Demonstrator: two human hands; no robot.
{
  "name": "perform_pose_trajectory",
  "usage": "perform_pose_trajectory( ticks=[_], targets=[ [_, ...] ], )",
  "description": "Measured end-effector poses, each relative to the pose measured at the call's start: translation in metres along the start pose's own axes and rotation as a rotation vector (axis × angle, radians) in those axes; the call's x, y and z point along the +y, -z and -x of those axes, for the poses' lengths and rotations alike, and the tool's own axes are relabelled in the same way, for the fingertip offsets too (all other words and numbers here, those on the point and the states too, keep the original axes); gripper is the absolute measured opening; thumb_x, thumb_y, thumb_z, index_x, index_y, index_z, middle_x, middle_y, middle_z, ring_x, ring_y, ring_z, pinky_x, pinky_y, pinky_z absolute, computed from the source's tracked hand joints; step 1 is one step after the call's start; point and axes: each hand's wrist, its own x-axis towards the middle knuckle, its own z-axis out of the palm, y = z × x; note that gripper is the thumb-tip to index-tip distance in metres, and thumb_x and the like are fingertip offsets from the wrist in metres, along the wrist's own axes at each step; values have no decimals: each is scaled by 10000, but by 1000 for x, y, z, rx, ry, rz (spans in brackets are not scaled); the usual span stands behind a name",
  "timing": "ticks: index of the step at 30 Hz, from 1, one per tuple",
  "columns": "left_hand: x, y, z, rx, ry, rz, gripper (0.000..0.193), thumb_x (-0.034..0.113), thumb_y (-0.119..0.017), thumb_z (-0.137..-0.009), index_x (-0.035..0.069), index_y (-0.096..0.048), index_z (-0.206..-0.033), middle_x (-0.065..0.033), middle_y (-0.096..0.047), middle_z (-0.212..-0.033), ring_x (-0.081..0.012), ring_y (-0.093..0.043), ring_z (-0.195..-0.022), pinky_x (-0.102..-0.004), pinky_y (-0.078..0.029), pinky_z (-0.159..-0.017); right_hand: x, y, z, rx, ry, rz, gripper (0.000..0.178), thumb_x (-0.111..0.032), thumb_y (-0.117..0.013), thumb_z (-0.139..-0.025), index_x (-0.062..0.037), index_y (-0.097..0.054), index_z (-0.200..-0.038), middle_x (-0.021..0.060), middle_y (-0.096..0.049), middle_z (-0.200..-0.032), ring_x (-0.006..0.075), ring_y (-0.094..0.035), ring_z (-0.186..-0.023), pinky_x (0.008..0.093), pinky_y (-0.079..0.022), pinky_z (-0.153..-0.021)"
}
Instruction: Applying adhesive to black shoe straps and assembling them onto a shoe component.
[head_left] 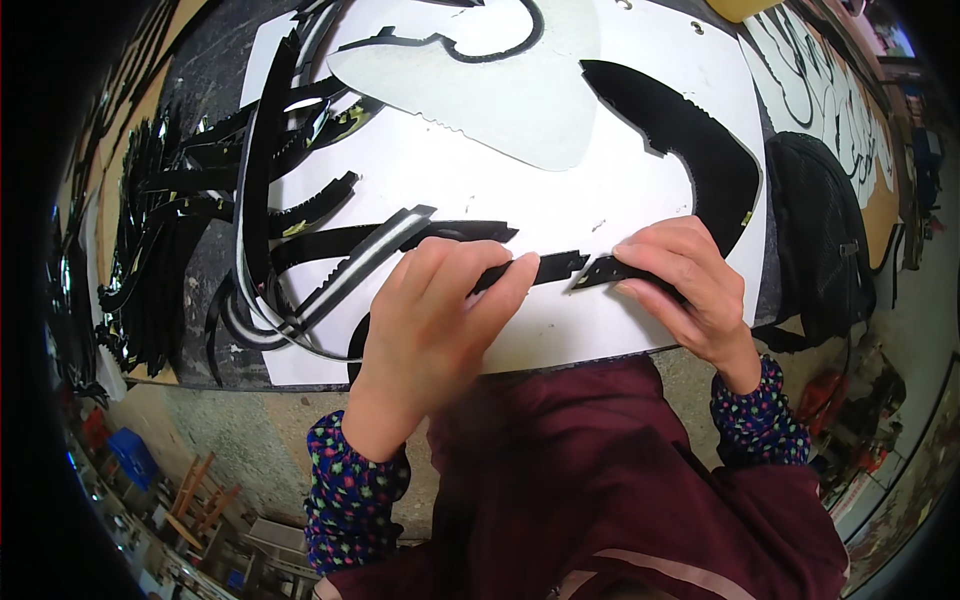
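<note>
My left hand point(440, 305) pinches a black strip point(558, 267) with a notched end between thumb and fingers, low over a white board point(545, 335). My right hand point(690, 280) grips the slanted end of a wide curved black piece point(722, 165), whose body arcs up and away on the right. The two held ends lie close together between my hands, and I cannot tell whether they touch. Beside my left hand lie more black strips point(340, 240) and a long looped strip with a pale grey stripe point(375, 245). What the fingers cover is hidden.
A pale grey-white flat template point(500, 110) with a black curved strip on it lies at the board's far side. Bundled black strips point(165, 260) crowd the left. A black bag point(815, 230) sits right, near a yellow object point(740, 8). A blue bin point(132, 458) stands lower left.
</note>
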Motion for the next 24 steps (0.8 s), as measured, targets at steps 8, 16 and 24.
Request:
perform_pose_trajectory(
  ticks=[8, 16, 24],
  targets=[
    [6, 5, -4, -42, 40, -10, 347, -1, -623, -690, 105, -681, -1015, -41, -576, -912, -204, -560, -794, -283, -475, -644, -2, -3, -2, 16, -12, 66, 290, -9, -735, -689, -3, -671, -972, 97, -626, -925, 246, -567, -860, 326, -467, -722],
    [5, 4, -2, -19, 10, -25, 313, 48, -585, -727, 92, -638, -1033, -13, -567, -913, -181, -543, -806, -289, -458, -659, -2, -5, -1, 21, -8, 58, 263, 16, -727, -681, -20, -684, -937, 81, -631, -930, 229, -567, -857, 307, -474, -696],
    [5, 3, -3, -28, 12, -25, 321, 45, -589, -720, 90, -637, -1034, -11, -569, -922, -176, -543, -810, -287, -449, -655, 1, -5, 0, 6, -8, 49, 285, 48, -712, -668, -9, -679, -944, 96, -634, -948, 244, -573, -880, 325, -468, -733]
  ],
)
